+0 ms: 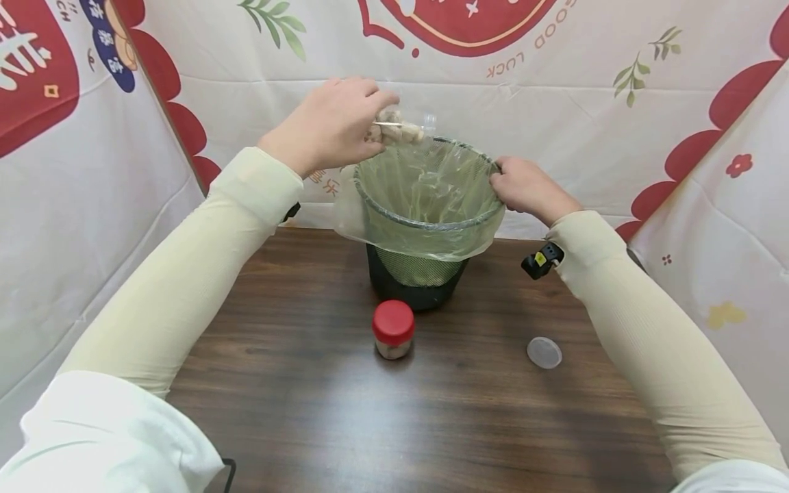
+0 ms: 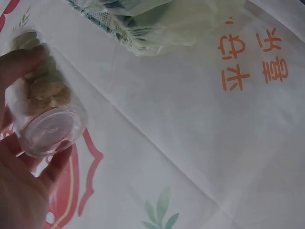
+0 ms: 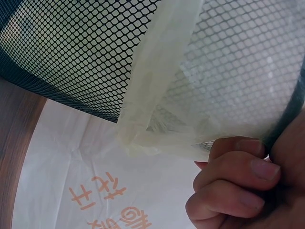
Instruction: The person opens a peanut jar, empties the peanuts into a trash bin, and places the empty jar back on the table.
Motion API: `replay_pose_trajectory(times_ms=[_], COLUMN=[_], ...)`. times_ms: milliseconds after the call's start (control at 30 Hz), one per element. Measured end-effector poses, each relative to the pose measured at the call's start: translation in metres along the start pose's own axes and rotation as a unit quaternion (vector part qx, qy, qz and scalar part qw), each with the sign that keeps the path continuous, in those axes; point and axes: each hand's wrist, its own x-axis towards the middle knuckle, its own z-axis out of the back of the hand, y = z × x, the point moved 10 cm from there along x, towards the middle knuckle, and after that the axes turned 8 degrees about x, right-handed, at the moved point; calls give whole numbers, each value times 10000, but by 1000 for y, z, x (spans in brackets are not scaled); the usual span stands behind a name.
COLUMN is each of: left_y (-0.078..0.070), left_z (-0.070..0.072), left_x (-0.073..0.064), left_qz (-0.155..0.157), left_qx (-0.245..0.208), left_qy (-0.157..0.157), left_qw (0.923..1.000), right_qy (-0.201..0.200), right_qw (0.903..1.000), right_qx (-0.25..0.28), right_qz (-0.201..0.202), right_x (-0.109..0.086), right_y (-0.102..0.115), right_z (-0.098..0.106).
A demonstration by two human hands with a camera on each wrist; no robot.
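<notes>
My left hand (image 1: 342,127) holds a clear plastic jar (image 1: 401,130) with pale beige lumps inside, tipped over the far left rim of a bin. In the left wrist view, fingers and thumb wrap the jar (image 2: 50,90), and its round clear end shows. The bin is a dark mesh wastebasket (image 1: 419,294) lined with a thin yellowish plastic bag (image 1: 431,239), folded outward over the rim. At the rim's right side my right hand (image 1: 530,188) grips edge and bag together. Close up, its fingers (image 3: 233,181) curl over the bag-covered rim.
A small jar with a red lid (image 1: 393,325) stands on the dark wooden table (image 1: 296,383) in front of the bin. To the right lies a round clear lid (image 1: 544,352). Printed white cloth (image 1: 555,103) hangs behind and at both sides.
</notes>
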Motion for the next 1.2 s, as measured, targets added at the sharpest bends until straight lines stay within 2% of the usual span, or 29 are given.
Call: replay_pose_trajectory(times_ms=[200, 467, 633, 700, 767, 933, 1067, 1200], left_y=[-9, -7, -2, -2, -5, -13, -10, -4], left_z=[-5, 0, 10, 12, 8, -13, -16, -9], left_x=[-3, -1, 2, 3, 5, 6, 6, 7], left_qz=[-402, -273, 1, 48, -14, -227, -127, 6], left_qx=[313, 105, -191, -176, -68, -8, -184, -359], left_qy=[-102, -29, -256, -315, -166, 519, 562, 529], left_qw=[9986, 9996, 9995, 9993, 9998, 9984, 9982, 9980], right_qy=[-27, 5, 43, 47, 50, 54, 82, 95], right_qw=[10000, 10000, 10000, 10000, 10000, 10000, 9999, 9999], right_qx=[-41, -97, -70, -77, -67, -52, -63, -41], right_qz=[-4, 11, -40, -41, -33, -62, -60, -51], right_x=[1, 1, 1, 1, 1, 1, 3, 3], right_y=[1, 0, -1, -1, -1, -2, -2, -2], right_z=[-1, 0, 0, 0, 0, 0, -1, -1])
